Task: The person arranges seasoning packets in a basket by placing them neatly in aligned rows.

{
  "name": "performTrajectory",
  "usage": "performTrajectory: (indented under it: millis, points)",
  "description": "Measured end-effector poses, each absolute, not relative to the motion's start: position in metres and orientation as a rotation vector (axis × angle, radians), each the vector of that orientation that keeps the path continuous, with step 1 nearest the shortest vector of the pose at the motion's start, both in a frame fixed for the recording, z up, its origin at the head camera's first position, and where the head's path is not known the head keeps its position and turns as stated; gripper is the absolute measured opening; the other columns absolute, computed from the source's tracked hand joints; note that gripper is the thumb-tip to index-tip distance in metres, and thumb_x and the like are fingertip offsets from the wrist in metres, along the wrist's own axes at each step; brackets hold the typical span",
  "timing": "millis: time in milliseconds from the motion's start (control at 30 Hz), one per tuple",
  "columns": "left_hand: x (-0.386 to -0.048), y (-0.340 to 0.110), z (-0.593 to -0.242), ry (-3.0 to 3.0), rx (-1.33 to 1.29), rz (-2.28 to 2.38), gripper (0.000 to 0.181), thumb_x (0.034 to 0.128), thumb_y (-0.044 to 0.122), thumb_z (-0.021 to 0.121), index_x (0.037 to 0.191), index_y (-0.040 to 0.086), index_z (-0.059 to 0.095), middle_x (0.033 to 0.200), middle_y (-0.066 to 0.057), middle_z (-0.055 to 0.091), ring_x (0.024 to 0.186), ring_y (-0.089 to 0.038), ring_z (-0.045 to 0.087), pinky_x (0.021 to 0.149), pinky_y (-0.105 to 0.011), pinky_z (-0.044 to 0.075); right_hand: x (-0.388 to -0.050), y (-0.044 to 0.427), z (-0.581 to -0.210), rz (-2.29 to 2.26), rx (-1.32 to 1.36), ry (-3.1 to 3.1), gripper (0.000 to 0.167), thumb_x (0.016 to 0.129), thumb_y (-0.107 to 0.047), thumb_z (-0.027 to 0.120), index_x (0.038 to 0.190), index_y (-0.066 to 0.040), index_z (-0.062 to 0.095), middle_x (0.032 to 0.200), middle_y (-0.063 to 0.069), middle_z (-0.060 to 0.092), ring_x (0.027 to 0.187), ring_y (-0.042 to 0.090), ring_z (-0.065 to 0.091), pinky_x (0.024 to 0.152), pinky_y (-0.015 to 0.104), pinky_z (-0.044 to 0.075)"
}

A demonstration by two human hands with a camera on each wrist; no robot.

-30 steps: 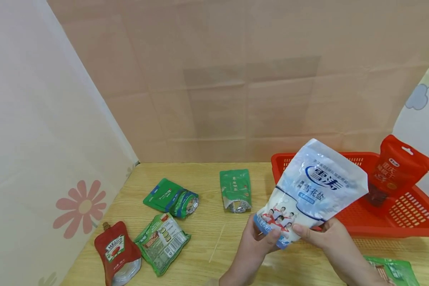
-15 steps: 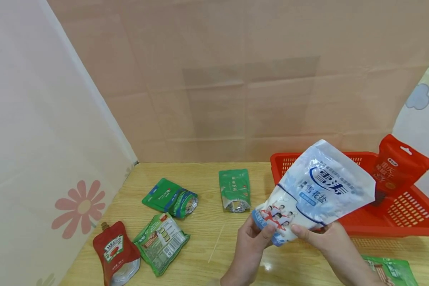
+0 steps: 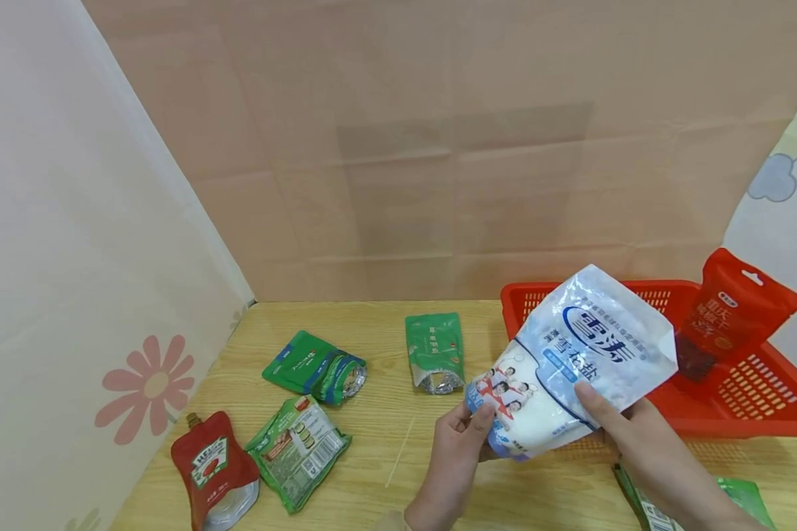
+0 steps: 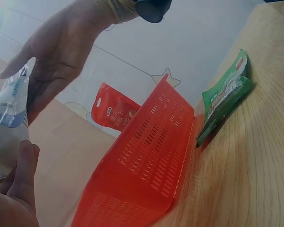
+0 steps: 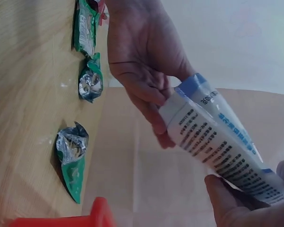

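Bag (image 3: pixel 571 361): at 1 o'clock, outside basket (image 3: pixel 737 428)
Left hand (image 3: pixel 454 446): pinches its base
Right hand (image 3: pixel 640 431): pinches its side
Chili (image 3: pixel 737 313): in basket, seems done
Other pouches (image 3: pixel 436 346): on table (image 3: pixel 385 435), seem remaining

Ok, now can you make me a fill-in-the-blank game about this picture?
1. The left hand and right hand together hold just ____ bag.
2. The packet in the basket is mostly ____ in colour.
3. In the head view, the capped red pouch lies on the ____ side of the table.

Missing words: one; red; left.
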State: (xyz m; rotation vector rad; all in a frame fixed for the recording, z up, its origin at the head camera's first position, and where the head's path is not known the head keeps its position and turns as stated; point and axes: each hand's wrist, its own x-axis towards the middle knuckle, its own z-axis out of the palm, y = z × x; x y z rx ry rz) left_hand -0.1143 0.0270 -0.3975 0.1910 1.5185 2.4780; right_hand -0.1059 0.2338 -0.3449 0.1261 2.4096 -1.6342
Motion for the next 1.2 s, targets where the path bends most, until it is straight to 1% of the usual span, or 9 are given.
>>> performTrajectory:
  millis: [133, 233, 333, 400, 633, 733, 867, 1000, 1200]
  points:
    - [-0.114, 0.03, -0.398, 1.52, 0.187, 2.473, 0.049, 0.0965, 0.033, 0.055, 0.122, -0.009, 0.056, 0.103, -0.021, 0.07, 0.074, -0.008, 0.07, 0.067, -0.023, 0.058, -0.105, 0.232, -0.345, -1.774, 0.103, 2.309, 0.068, 0.103, -0.044, 0.028, 0.153, -0.018, -0.009, 0.156, 0.021, 0.016, 0.104, -0.006, 0.054, 0.089, 0.023, 0.054]
    - [-0.114, 0.032, -0.398, 1.523, 0.184, 2.457, 0.05, 0.0965, 0.037, 0.054, 0.123, -0.006, 0.057, 0.105, -0.022, 0.07, 0.076, -0.008, 0.07, 0.067, -0.024, 0.058, -0.103, 0.228, -0.349, -1.874, 0.089, 2.239, 0.064, 0.103, -0.041, 0.028, 0.153, -0.021, -0.007, 0.155, 0.019, 0.016, 0.099, -0.009, 0.053, 0.087, 0.021, 0.053]
    - [-0.115, 0.033, -0.398, 1.528, 0.171, 2.439, 0.051, 0.0962, 0.039, 0.054, 0.123, -0.005, 0.058, 0.107, -0.021, 0.07, 0.078, -0.008, 0.07, 0.068, -0.025, 0.058, -0.102, 0.224, -0.355, -1.946, 0.082, 2.196, 0.058, 0.104, -0.039, 0.027, 0.152, -0.025, -0.003, 0.148, 0.009, 0.028, 0.099, -0.005, 0.055, 0.084, 0.019, 0.053]
    - [-0.115, 0.033, -0.398, 1.535, 0.169, 2.424, 0.052, 0.0962, 0.04, 0.053, 0.123, -0.004, 0.058, 0.107, -0.021, 0.07, 0.079, -0.008, 0.07, 0.068, -0.025, 0.058, -0.102, 0.224, -0.357, -1.975, 0.077, 2.175, 0.054, 0.104, -0.04, 0.026, 0.15, -0.029, 0.001, 0.14, -0.005, 0.039, 0.099, -0.002, 0.057, 0.083, 0.02, 0.054]
    - [-0.115, 0.029, -0.402, 1.554, 0.141, 2.352, 0.053, 0.0942, 0.04, 0.056, 0.123, -0.005, 0.058, 0.109, -0.023, 0.069, 0.08, -0.009, 0.07, 0.071, -0.023, 0.058, -0.104, 0.227, -0.361, -1.982, 0.194, 2.105, 0.059, 0.101, -0.049, 0.024, 0.151, -0.038, -0.006, 0.145, -0.001, 0.028, 0.099, -0.003, 0.056, 0.087, 0.028, 0.055]
    - [-0.114, 0.029, -0.405, 1.565, 0.151, 2.346, 0.053, 0.0938, 0.039, 0.057, 0.123, -0.005, 0.058, 0.109, -0.024, 0.069, 0.081, -0.008, 0.07, 0.073, -0.025, 0.058, -0.104, 0.228, -0.364, -1.978, 0.233, 2.095, 0.056, 0.1, -0.051, 0.028, 0.149, -0.04, 0.001, 0.131, -0.016, 0.04, 0.099, -0.002, 0.057, 0.087, 0.027, 0.055]
    - [-0.114, 0.028, -0.406, 1.593, 0.187, 2.35, 0.052, 0.0943, 0.037, 0.056, 0.122, -0.007, 0.058, 0.109, -0.025, 0.068, 0.082, -0.009, 0.07, 0.074, -0.026, 0.058, -0.103, 0.225, -0.366, -2.019, 0.2, 2.132, 0.039, 0.102, -0.041, 0.036, 0.138, -0.04, 0.021, 0.113, -0.029, 0.052, 0.097, -0.003, 0.06, 0.081, 0.024, 0.055]
    - [-0.116, 0.028, -0.406, 1.621, 0.206, 2.343, 0.051, 0.0945, 0.036, 0.057, 0.122, -0.007, 0.058, 0.109, -0.025, 0.068, 0.082, -0.008, 0.07, 0.073, -0.025, 0.058, -0.103, 0.223, -0.365, -2.038, 0.171, 2.188, 0.03, 0.103, -0.034, 0.04, 0.128, -0.045, 0.028, 0.107, -0.032, 0.055, 0.094, -0.004, 0.061, 0.078, 0.022, 0.054]
    - [-0.118, 0.027, -0.407, 1.637, 0.202, 2.319, 0.05, 0.094, 0.036, 0.058, 0.121, -0.006, 0.059, 0.108, -0.025, 0.068, 0.082, -0.009, 0.07, 0.073, -0.024, 0.058, -0.104, 0.223, -0.366, -2.03, 0.176, 2.221, 0.039, 0.102, -0.032, 0.043, 0.133, -0.044, 0.023, 0.107, -0.032, 0.053, 0.094, -0.003, 0.061, 0.079, 0.025, 0.056]
